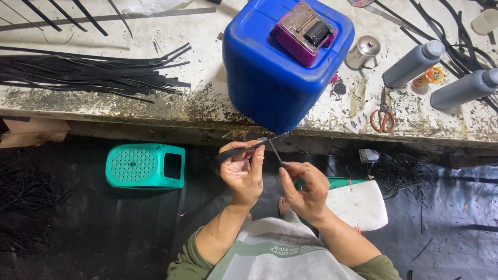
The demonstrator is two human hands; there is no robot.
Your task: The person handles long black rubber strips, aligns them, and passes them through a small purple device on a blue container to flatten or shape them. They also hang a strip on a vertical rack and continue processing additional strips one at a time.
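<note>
Just below the middle of the frame, the left hand is closed on a flat black strip, thumb on top and fingers curled under it, so the strip runs roughly level from the left end near the thumb base toward the upper right, where it passes the fingertips. The right hand sits just beside and slightly lower, its thumb and forefinger pinched on a thin black sliver that rises up and to the left to meet the strip's far end; whether that sliver is a blade or a peeled-off piece of the strip is too small to tell. The strip's long axis thus lies left to right, the sliver's nearly upright, and the two meet above the gap between the hands, with the left hand the nearer to the strip's bulk. Directly above them is the edge of a stained white tabletop carrying a blue plastic canister, a bundle of long black strips at the upper left, orange-handled scissors and two grey bottles at the upper right. A teal plastic stool stands on the dark floor at the left.
</note>
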